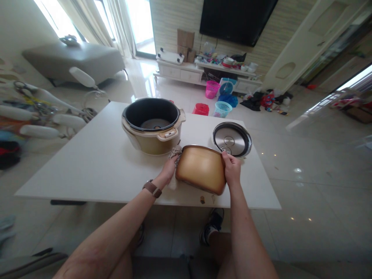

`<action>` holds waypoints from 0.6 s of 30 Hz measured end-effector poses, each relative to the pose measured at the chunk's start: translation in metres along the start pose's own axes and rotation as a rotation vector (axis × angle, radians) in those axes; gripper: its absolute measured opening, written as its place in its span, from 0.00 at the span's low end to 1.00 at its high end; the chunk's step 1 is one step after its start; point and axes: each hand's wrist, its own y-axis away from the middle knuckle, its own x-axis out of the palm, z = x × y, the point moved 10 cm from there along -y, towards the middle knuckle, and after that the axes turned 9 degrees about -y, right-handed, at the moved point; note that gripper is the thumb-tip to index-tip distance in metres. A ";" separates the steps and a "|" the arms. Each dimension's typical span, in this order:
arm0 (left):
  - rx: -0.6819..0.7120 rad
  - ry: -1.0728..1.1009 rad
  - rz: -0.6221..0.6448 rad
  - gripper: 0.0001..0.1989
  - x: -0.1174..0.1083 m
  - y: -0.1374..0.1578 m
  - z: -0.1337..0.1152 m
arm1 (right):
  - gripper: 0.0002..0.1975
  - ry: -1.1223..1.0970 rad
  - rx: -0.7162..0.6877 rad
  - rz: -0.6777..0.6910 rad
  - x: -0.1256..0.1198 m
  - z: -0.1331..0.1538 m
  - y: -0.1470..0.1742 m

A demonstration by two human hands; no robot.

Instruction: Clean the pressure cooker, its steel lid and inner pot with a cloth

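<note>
A golden-brown inner pot (201, 167) is held tilted on its side over the table's near part, its mouth facing away from me. My right hand (232, 168) grips the pot's rim at the right, thumb on top. At its left edge my left hand (168, 169) is closed on a crumpled greyish cloth (176, 152), pressed against the rim. Behind and left stands the cooker body (151, 141), lidless, its dark inside showing. A round metal lid (230, 140) lies with its inner face up, just beyond my right hand. The pot's inside is hidden.
All this is on a white table (93, 166); small brown bits (202, 199) lie near its front edge. Beyond it, a red stool (201, 109), a light-blue basket (223, 109) and a pink basket (212, 89) stand on the floor. White-padded equipment (55, 126) is at left.
</note>
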 end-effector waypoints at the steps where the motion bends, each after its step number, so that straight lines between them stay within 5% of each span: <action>1: 0.016 -0.002 0.001 0.21 0.000 0.001 -0.003 | 0.29 0.023 -0.021 0.007 0.002 0.006 0.001; 9: 0.289 -0.180 0.034 0.22 0.003 0.018 -0.040 | 0.33 0.090 0.028 -0.003 0.007 0.017 0.004; 18: 0.197 -0.140 0.010 0.22 -0.009 -0.001 -0.023 | 0.37 -0.025 0.137 0.005 0.009 -0.016 -0.001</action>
